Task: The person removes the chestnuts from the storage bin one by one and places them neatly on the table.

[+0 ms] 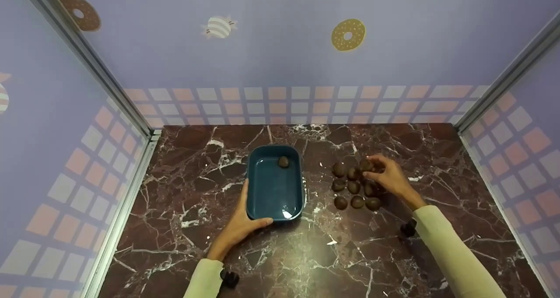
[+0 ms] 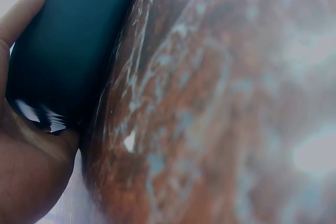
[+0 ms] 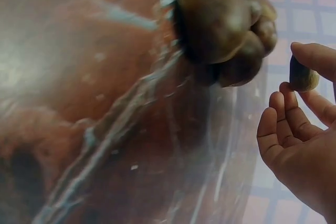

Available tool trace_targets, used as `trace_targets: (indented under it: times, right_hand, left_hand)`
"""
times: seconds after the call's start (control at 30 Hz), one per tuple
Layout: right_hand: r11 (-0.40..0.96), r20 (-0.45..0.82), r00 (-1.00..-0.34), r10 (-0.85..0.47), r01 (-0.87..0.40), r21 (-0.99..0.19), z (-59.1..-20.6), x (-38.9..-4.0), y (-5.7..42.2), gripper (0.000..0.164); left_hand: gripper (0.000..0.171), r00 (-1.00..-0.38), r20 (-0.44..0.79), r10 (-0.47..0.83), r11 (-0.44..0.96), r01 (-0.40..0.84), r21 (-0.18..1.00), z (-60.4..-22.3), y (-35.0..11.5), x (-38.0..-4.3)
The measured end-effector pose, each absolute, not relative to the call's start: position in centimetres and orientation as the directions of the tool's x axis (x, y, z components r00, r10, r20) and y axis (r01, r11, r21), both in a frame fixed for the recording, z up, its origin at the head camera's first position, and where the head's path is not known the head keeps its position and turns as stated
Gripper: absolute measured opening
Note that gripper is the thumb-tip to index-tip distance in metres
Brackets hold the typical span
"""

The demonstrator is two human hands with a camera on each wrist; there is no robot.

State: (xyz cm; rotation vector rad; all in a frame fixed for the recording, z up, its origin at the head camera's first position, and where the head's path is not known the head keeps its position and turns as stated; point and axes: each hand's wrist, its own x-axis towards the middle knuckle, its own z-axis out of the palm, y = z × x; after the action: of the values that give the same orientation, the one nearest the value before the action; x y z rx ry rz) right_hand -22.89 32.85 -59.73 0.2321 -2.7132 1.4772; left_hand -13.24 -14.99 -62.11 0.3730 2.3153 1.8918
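A deep teal rectangular baking dish [image 1: 274, 188] sits on the table with one chestnut [image 1: 283, 161] near its far right corner. My left hand [image 1: 243, 223] holds the dish's near left corner, fingers along the left side and thumb at the near edge. To the right lies a cluster of brown chestnuts [image 1: 353, 187] in loose rows. At the cluster's far right, my right hand [image 1: 389, 175] pinches a chestnut [image 3: 303, 76] between thumb and fingertips. In the right wrist view, the other fingers curve loosely below it, and the nearby chestnuts [image 3: 215, 22] show glossy brown shells.
The tabletop [image 1: 175, 228] is dark red-brown marble pattern with white veins and glossy reflections. A purple wall [image 1: 280, 61] with checks and sweets stands behind, with side panels at left and right. Metal frame strips [image 1: 127, 210] line the edges.
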Motion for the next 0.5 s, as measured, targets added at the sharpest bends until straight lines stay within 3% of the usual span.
trace_targets:
  times: [0.37,0.5]
  right_hand:
    - [0.564,0.056,-0.995,-0.086,-0.095,-0.820,-60.7,-22.5,33.4,0.045]
    - [0.584,0.051,-0.996,-0.079,-0.088,-0.807,-61.1,-22.4,33.5,0.044]
  left_hand:
    - [0.131,-0.967,0.062,0.249,0.208,0.116,0.971,-62.7,-15.2,-13.4]
    - [0.129,-0.957,0.070,0.282,0.192,0.128,0.973,-60.6,-15.1,-12.9]
